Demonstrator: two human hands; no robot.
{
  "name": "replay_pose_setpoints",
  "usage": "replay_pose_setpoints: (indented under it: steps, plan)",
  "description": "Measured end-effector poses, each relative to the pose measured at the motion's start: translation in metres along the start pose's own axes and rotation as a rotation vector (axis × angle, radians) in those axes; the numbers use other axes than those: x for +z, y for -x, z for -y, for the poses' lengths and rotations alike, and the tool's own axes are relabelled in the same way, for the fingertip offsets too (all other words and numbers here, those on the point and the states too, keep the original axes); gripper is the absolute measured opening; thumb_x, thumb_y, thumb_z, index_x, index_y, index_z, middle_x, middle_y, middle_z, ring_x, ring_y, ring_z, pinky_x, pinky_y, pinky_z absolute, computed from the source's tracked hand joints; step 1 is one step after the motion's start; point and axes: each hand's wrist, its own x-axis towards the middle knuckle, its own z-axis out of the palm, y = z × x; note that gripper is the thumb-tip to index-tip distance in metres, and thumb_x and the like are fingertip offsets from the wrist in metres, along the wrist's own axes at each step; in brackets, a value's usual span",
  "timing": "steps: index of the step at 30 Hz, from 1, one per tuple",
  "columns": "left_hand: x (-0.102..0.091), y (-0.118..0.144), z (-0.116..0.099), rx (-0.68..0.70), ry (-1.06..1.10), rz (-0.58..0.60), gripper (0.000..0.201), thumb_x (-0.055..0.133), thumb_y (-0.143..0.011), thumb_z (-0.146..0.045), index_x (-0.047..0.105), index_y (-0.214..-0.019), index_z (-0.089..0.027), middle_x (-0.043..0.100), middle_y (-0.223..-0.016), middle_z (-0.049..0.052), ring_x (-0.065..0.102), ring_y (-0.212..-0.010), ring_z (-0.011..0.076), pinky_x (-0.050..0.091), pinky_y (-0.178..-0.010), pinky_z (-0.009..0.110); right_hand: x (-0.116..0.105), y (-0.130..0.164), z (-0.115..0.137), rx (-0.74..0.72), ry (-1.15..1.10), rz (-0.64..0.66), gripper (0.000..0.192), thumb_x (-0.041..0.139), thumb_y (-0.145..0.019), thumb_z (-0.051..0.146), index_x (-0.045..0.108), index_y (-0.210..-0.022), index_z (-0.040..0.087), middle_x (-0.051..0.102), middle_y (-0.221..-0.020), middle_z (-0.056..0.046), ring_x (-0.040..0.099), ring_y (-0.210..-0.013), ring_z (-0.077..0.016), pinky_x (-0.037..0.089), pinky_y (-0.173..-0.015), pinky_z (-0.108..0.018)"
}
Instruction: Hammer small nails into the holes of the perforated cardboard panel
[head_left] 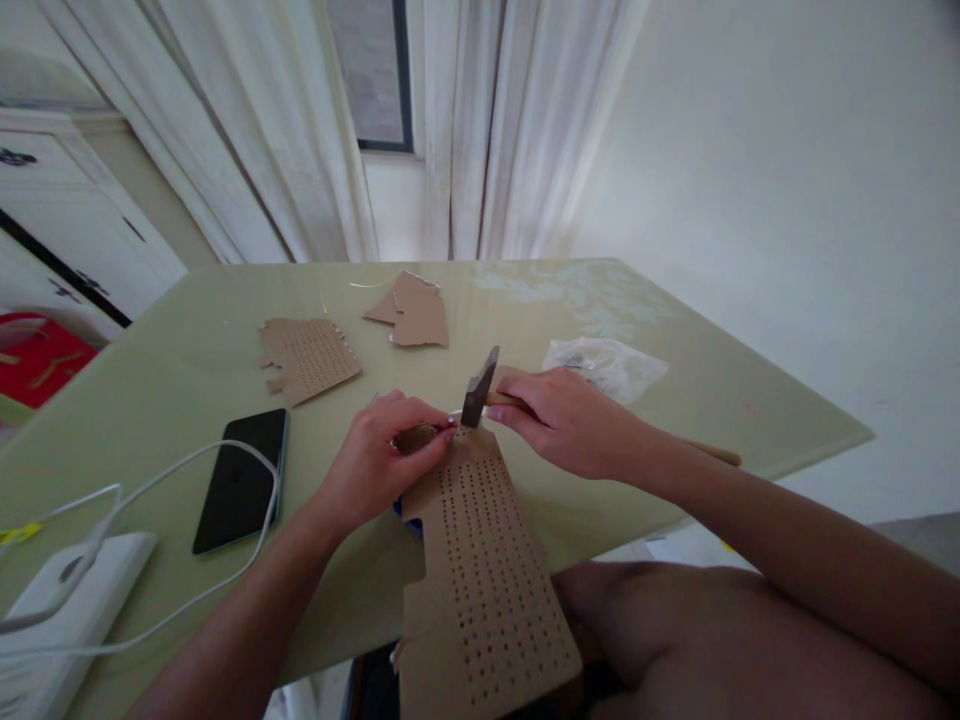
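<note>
Head view. The long brown cardboard strip [480, 560], pierced with close rows of small holes, lies over the near edge of the pale green glass-topped table [187, 360], its lower end overhanging towards the person's lap. The left hand [375, 462], at the strip's far end, is pinched shut on a small nail-like pin [452, 416]; what else it grips cannot be told. The right hand [566, 420], just right of that end, is clamped on the wooden handle of a small dark-headed hammer [478, 388], whose head stands directly above the strip's far edge, touching or nearly touching the pin.

Progress, as judged: the hole rows cover almost the whole strip, so the punching appears largely complete, with work now at the farthest edge.

Beyond the strip, well apart, lie a smaller perforated cardboard piece [309, 357] and a plain torn cardboard scrap [412, 310]. Right of the strip's far end rests a clear plastic bag [606, 365]. Left of the strip lies a black smartphone [241, 478], crossed by a white cable [150, 480].
</note>
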Motion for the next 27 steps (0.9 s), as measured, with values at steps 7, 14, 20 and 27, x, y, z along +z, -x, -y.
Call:
replay_pose_setpoints:
  steps: [7,14,20,27]
  plan:
    - [0.000,-0.002,-0.002,-0.031,-0.001,0.009,0.014,0.073,-0.094,-0.035,0.083,-0.094,-0.026,0.077,-0.082,0.003,0.064,-0.075,0.0195,0.048,-0.069,0.033,-0.016,0.002,0.017,-0.007,-0.083,-0.206,0.027,0.054,-0.111,0.035,0.068,-0.093,0.019,0.068,-0.077,-0.001,0.058,-0.068,-0.0155,0.035,-0.069,-0.030]
    - [0.001,-0.003,-0.003,-0.010,0.000,0.022,0.012,0.073,-0.094,-0.034,0.082,-0.093,-0.025,0.077,-0.081,0.003,0.065,-0.077,0.0195,0.047,-0.070,0.033,-0.016,0.003,0.014,-0.012,-0.066,-0.170,0.028,0.057,-0.111,0.035,0.071,-0.094,0.018,0.072,-0.081,-0.004,0.061,-0.072,-0.0172,0.036,-0.070,-0.031]
    - [0.000,-0.003,0.001,-0.040,-0.015,0.038,0.013,0.073,-0.093,-0.034,0.082,-0.092,-0.025,0.075,-0.080,0.003,0.063,-0.074,0.0194,0.046,-0.067,0.032,-0.008,0.001,0.016,-0.033,-0.073,-0.102,0.026,0.058,-0.111,0.033,0.072,-0.097,0.017,0.074,-0.085,-0.005,0.064,-0.077,-0.0180,0.037,-0.072,-0.030]
    - [0.001,-0.002,0.002,0.002,0.010,0.043,0.010,0.076,-0.094,-0.032,0.083,-0.094,-0.024,0.073,-0.089,0.002,0.063,-0.077,0.0167,0.048,-0.069,0.029,-0.006,0.002,0.015,-0.056,-0.133,-0.211,0.024,0.057,-0.112,0.033,0.074,-0.108,0.017,0.075,-0.086,-0.004,0.065,-0.075,-0.0173,0.038,-0.072,-0.029]
